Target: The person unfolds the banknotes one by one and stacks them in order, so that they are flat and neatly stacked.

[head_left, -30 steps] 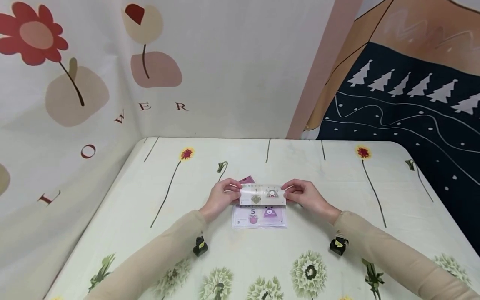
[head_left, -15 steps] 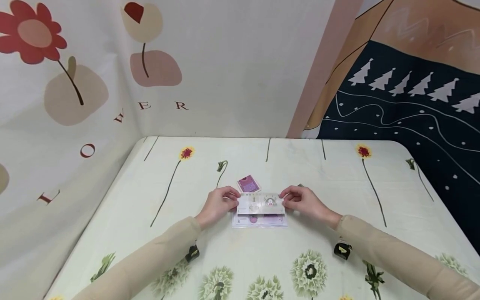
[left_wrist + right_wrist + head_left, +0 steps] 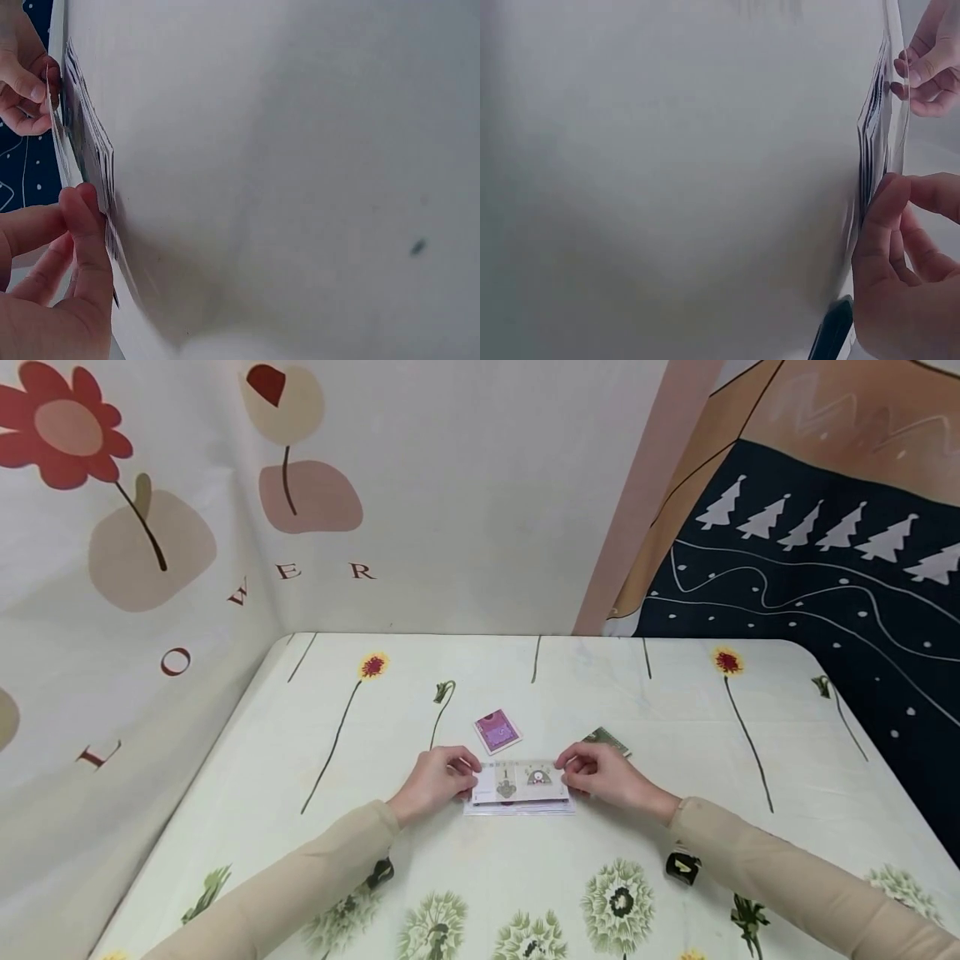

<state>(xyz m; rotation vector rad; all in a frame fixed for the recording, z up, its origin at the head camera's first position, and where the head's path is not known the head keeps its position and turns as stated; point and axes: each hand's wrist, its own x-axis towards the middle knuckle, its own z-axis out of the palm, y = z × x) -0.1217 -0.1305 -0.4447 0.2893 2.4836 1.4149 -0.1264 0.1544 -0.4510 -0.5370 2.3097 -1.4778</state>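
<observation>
A pale play banknote (image 3: 522, 782) printed with a 1 and a cartoon figure is held level by both hands. My left hand (image 3: 435, 783) pinches its left end between thumb and fingers, and my right hand (image 3: 609, 779) pinches the right end. Directly beneath lies a stack of purple play banknotes (image 3: 517, 810), mostly covered in the head view. Seen edge-on in the left wrist view, the stack (image 3: 91, 142) has several layers. In the right wrist view the held banknote (image 3: 905, 120) stands slightly apart from the stack (image 3: 870, 135).
Behind the hands, a small purple card-like piece (image 3: 497, 732) lies tilted on the table. A green card-like piece (image 3: 609, 740) lies behind the right hand, partly hidden by it. The flower-print tablecloth (image 3: 540, 877) covers the table, with a printed curtain (image 3: 465, 502) behind.
Both hands have brought the pale banknote nearer the person, over the purple stack, which it now mostly covers. The purple and green pieces behind have come into fuller view.
</observation>
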